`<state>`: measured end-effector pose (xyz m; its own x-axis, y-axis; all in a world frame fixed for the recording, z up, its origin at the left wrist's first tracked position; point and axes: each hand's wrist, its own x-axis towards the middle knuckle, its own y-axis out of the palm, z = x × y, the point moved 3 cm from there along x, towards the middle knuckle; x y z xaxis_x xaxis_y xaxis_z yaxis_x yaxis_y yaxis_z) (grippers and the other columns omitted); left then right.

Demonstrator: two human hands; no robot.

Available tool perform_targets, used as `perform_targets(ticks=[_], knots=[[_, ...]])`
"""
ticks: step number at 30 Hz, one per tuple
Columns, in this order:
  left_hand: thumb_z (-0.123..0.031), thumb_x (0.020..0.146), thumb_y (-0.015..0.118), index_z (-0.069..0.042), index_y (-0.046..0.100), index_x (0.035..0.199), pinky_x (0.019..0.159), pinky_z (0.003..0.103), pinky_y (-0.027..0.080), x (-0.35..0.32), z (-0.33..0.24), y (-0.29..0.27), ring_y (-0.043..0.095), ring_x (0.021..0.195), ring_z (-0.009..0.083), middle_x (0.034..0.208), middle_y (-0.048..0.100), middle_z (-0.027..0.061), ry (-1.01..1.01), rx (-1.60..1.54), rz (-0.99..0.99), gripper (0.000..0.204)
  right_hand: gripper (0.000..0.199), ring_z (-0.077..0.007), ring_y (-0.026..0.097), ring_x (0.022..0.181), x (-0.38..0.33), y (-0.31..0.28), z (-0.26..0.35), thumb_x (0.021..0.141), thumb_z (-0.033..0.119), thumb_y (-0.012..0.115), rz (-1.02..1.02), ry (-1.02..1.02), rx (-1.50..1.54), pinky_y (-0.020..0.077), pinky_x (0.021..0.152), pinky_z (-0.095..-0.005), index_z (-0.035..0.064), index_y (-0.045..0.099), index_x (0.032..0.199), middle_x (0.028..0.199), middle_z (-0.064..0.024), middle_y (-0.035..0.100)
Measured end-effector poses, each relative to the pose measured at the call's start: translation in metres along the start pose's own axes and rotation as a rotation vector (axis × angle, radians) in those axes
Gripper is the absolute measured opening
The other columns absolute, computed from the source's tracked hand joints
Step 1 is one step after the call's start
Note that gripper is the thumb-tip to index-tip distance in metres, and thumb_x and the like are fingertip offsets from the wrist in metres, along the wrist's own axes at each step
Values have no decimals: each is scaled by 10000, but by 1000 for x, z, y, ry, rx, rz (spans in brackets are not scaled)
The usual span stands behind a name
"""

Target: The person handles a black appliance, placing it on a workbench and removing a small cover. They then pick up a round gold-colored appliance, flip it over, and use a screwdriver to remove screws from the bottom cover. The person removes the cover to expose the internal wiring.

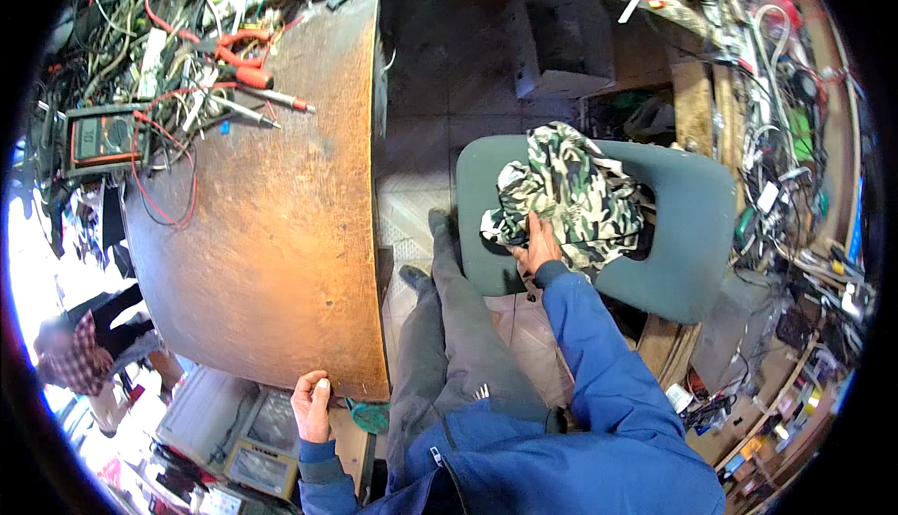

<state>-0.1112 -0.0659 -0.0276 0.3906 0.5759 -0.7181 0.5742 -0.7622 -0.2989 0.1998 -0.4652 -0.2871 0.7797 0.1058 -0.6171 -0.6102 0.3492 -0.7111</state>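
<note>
Blue jacket [561, 468] foremost, camouflage cloth [582, 199] lies beyond right hand [539, 251] (touching it).

Green, black and cream camouflage on the bunched cloth [575, 197]; muted grey-green on the chair [692, 225]; orange-brown, darker and greyer toward the far end, on the table [271, 253]; blue on the jacket [603, 356]; dark grey on the trousers [472, 351]; red on the pliers [227, 52]; reddish checks on another person's shirt [70, 356].
</note>
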Motion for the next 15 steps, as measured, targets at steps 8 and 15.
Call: perform_targets(ticks=[8,15], knots=[[-144,941,736,-18,671,1106,780,240,447,-7,-8,19,544,821,60,898,631,-30,-13,16,-119,218,528,-515,643,1173,77,46,12,793,225,859,219,-87,-226,558,974,-556,110,675,1274,1385,-298,523],[-86,933,716,-14,681,1081,779,247,494,-6,-4,18,611,833,77,899,678,12,-64,57,-138,169,325,-477,698,1011,35,31,-28,819,219,720,153,-165,-203,569,907,-547,0,716,1058,1014,-299,721]])
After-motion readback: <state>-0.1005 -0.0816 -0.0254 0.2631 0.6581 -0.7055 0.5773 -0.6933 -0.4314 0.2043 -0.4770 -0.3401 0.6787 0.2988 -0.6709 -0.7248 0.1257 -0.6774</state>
